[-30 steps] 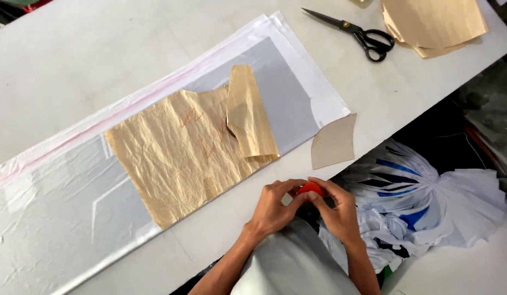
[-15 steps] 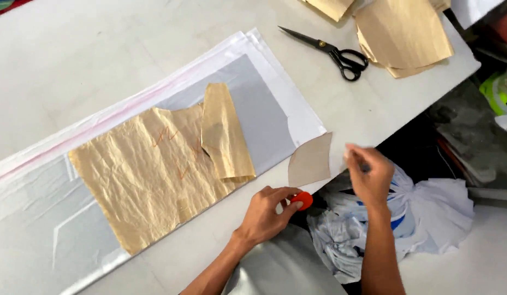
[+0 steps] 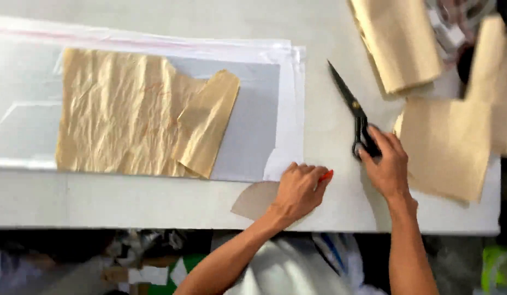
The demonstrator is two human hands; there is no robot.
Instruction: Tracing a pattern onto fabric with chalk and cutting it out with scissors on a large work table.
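Observation:
My left hand (image 3: 298, 191) is closed around a small red object (image 3: 326, 175) and rests on the white table (image 3: 128, 199), partly over a small brown paper cut-out (image 3: 253, 199). My right hand (image 3: 385, 163) lies on the black handles of the scissors (image 3: 351, 109), fingers curled over the loops; the blades point away from me and are shut. To the left, a crumpled tan paper pattern (image 3: 133, 114) with one flap folded over sits on grey and white fabric layers (image 3: 253, 125).
Stacks of tan paper pieces (image 3: 444, 142) lie right of the scissors, and another stack (image 3: 401, 43) sits at the far right top. Below the table edge hang scraps and plastic bags (image 3: 155, 257).
My right hand has gone from the table's near edge up to the scissors' handles. The left hand stays closed on the red object. The view has swung right.

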